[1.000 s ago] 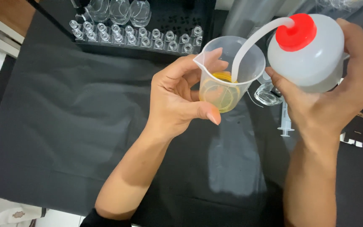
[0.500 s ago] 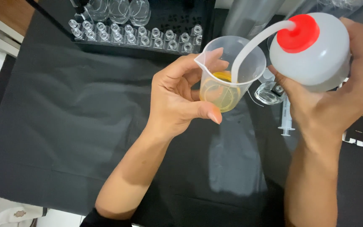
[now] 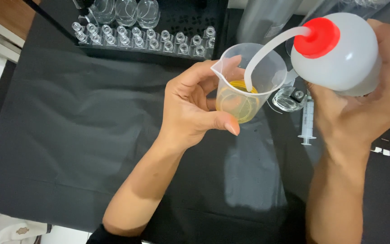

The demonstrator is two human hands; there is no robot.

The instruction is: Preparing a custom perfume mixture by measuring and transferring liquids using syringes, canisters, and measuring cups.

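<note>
Head view shows the left hand [image 3: 195, 108] wrapped around a clear beaker [image 3: 245, 83] with yellow liquid [image 3: 238, 101] in it, held above the black cloth [image 3: 77, 135]. At right, the right hand [image 3: 366, 104] grips a white squeeze bottle [image 3: 344, 58] with a red cap [image 3: 317, 38]; its bent spout [image 3: 267, 49] dips into the beaker. A syringe [image 3: 308, 119] lies just beside, and vials [image 3: 145, 38] stand in a rack at the far side.

beaker [image 3: 244, 86] left of bottle [image 3: 339, 54] (spout inside)

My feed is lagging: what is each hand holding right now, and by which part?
Left hand grips the clear plastic beaker around its side wall. Right hand holds the white red-capped squeeze bottle by its body.
</note>
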